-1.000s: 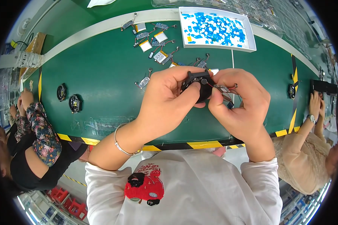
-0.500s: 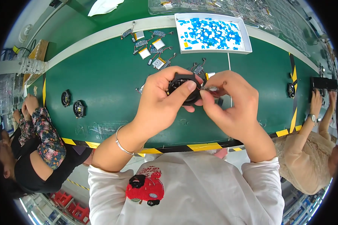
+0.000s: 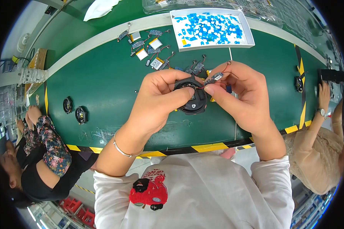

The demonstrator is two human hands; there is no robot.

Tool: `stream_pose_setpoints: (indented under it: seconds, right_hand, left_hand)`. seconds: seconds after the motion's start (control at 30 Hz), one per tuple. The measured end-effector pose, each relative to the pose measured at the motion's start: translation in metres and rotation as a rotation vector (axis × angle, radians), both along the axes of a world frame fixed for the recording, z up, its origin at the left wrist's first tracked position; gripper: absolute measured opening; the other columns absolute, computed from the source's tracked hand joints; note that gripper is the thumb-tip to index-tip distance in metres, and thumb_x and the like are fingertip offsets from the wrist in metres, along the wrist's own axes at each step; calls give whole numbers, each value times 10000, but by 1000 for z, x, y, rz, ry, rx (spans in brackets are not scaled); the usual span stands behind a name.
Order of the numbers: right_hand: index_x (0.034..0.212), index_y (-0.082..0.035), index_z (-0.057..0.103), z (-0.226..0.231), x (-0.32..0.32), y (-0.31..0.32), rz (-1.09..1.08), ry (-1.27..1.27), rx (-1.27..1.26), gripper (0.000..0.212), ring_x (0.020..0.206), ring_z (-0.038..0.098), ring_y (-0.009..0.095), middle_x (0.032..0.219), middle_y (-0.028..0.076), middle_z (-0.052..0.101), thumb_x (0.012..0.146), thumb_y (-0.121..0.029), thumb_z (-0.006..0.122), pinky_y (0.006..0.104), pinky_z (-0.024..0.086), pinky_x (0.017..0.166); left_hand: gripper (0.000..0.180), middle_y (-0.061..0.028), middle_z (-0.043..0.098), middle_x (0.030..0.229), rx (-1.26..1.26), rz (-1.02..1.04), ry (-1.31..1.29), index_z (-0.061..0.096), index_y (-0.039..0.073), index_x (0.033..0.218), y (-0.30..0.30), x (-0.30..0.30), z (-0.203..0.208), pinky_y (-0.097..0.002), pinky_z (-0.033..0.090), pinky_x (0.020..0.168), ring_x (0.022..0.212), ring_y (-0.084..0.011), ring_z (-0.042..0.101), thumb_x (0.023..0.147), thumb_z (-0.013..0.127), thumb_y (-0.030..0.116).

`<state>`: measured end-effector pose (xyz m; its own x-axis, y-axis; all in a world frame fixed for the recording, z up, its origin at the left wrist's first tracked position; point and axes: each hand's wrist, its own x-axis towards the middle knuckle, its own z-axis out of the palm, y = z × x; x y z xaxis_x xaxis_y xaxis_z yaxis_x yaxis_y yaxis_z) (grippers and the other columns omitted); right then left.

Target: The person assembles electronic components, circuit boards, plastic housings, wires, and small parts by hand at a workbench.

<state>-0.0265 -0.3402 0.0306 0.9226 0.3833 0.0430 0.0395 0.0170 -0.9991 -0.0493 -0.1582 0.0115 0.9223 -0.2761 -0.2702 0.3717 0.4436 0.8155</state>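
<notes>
My left hand [image 3: 156,93] is closed round a black round watch-like housing [image 3: 195,106], thumb pressed on its inside near the upper edge. Between thumb and fingers of my right hand [image 3: 242,95], a small circuit board [image 3: 213,79] is pinched just right of the housing. Thin dark red wires [image 3: 228,72] rise from the board to a small round part, and a short wire runs toward the housing. Behind my hands lie several circuit boards wired to silver batteries [image 3: 155,44]; some are partly hidden by my fingers.
A white box [image 3: 212,47] of small blue and white pieces stands at the back. Two black housings [image 3: 81,114] lie on the left, another [image 3: 298,84] at the right. Striped tape [image 3: 209,147] edges the green table. Co-workers sit at both sides, the left one in a floral sleeve [image 3: 55,152].
The housing has been tilted, so more of its inside shows. In my right hand the circuit board now points upward, its wires standing above my fingers. The head view has shifted slightly.
</notes>
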Motion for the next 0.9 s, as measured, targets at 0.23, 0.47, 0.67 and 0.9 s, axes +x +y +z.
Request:
stream_pose_setpoints:
  seconds: [0.23,0.47,0.67,0.9]
  right_hand:
    - [871,10,600,-1,-3,-1,-3,-42,-53,140,696,500,57,789,9,569,747,67,630,195,387,606]
    - [885,42,594,1,-3,-1,17,-127,-167,145,727,557,87,788,40,578,743,61,622,221,483,662]
    - [878,43,593,2,-2,0,52,-134,-225,134,702,579,90,814,58,601,749,49,630,223,511,661]
    - [887,35,592,1,2,-2,75,-80,-249,141,710,574,78,827,55,596,754,37,639,211,500,645]
  left_hand:
    - [164,-80,659,822,11,7,-3,633,-48,915,1,0,-4,-205,492,600,688,-88,613,760,579,-56]
    - [71,-43,637,754,96,32,-27,614,-29,815,0,-1,-1,-202,472,589,653,-63,580,755,579,-40]
    - [35,-2,592,693,178,58,-71,589,3,747,1,0,-4,-184,413,532,604,-36,523,748,568,-25]
    - [61,-29,617,732,126,66,-39,582,15,728,0,3,-7,-193,405,522,596,-49,526,739,559,-40]
